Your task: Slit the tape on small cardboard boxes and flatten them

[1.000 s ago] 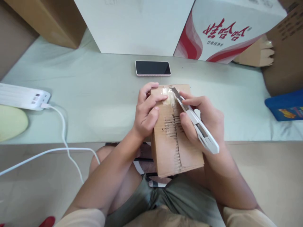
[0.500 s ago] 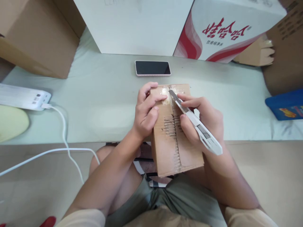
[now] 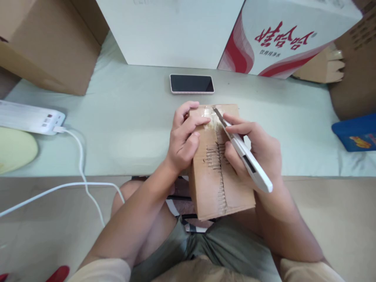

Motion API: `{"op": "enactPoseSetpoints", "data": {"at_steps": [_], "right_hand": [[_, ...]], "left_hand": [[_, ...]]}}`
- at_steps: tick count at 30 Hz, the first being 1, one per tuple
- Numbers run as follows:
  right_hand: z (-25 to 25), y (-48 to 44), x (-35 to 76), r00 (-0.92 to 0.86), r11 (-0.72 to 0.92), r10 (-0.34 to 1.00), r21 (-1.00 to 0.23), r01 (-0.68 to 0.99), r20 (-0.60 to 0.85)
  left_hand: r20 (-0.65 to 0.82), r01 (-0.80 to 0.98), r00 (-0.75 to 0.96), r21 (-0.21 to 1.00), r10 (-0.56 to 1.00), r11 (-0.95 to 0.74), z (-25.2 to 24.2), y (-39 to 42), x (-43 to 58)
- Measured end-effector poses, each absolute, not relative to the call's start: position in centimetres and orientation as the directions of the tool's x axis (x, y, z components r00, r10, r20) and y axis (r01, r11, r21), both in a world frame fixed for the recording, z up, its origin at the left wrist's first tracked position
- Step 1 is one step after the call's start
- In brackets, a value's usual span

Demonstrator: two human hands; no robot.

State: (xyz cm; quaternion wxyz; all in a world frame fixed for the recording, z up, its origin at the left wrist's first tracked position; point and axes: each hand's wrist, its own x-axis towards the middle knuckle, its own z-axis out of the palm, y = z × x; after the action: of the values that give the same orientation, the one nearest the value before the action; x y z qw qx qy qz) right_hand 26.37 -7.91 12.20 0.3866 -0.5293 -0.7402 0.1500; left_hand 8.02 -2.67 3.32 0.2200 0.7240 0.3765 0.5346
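Note:
A small brown cardboard box [image 3: 219, 184] rests over my lap and the edge of the pale green table [image 3: 132, 129]. Its middle seam is ragged, with clear tape left at the far end. My left hand [image 3: 184, 137] grips the box's left side, fingers curled over the top. My right hand [image 3: 255, 150] is closed round a white utility knife [image 3: 243, 150], whose blade tip touches the taped seam near the far edge.
A phone [image 3: 192, 84] lies face up beyond the box. A white power strip [image 3: 32, 117] with a white cable [image 3: 79, 164] sits at left beside a pale yellow disc [image 3: 16, 149]. Large cartons [image 3: 282, 35] line the back; a blue item [image 3: 357, 133] lies right.
The knife tip dipped slightly toward me along the taped seam, then returned to the far end. My left hand kept its grip. The view shifted a little.

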Motion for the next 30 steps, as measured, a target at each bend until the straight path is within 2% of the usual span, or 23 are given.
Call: {"op": "enactPoseSetpoints", "data": {"at_steps": [6, 13, 19, 24, 30], "right_hand": [[12.44, -7.60, 26.32, -0.196, 0.421, 0.894, -0.607, 0.674, 0.403], [12.65, -7.59, 26.30, -0.173, 0.414, 0.892, -0.599, 0.685, 0.418], [12.49, -7.65, 26.52, -0.196, 0.458, 0.865, -0.568, 0.684, 0.461], [12.36, -7.65, 26.57, -0.204, 0.471, 0.855, -0.547, 0.692, 0.477], [12.54, -7.34, 26.74, -0.253, 0.467, 0.867, -0.524, 0.712, 0.430]], "left_hand": [[0.597, 0.286, 0.143, 0.739, 0.789, -0.611, 3.52, -2.81, 8.04], [0.665, 0.222, 0.122, 0.705, 0.737, -0.673, 3.24, -2.56, 8.18], [0.614, 0.265, 0.133, 0.734, 0.778, -0.625, 3.30, -2.90, 8.28], [0.684, 0.224, 0.123, 0.687, 0.719, -0.691, 3.14, -2.62, 8.27], [0.684, 0.201, 0.118, 0.694, 0.720, -0.692, 2.92, -2.51, 8.25]]}}
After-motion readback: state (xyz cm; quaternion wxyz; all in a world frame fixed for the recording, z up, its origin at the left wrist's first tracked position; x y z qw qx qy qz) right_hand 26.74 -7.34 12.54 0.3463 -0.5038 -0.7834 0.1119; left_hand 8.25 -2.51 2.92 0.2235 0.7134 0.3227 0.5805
